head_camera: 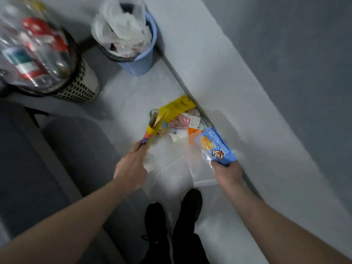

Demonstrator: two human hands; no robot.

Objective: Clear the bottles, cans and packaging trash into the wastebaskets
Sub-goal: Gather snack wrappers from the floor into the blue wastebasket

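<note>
- Presently, left hand [131,166] grasps yellow wrapper [153,124] by its bottom end, lifted for binning.
- Right hand [227,173] grasps blue packet [217,145].
- Beyond both grips: remaining litter pile [181,122]; wastebaskets [137,60] farther off.

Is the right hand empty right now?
No, the right hand grips a blue snack packet, held above the floor beside the pile of wrappers.

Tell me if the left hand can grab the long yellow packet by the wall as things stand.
Probably not yet: the left hand already grips a yellow and purple wrapper. The long yellow packet lies uncovered on top of the pile, so nothing else blocks it.
</note>
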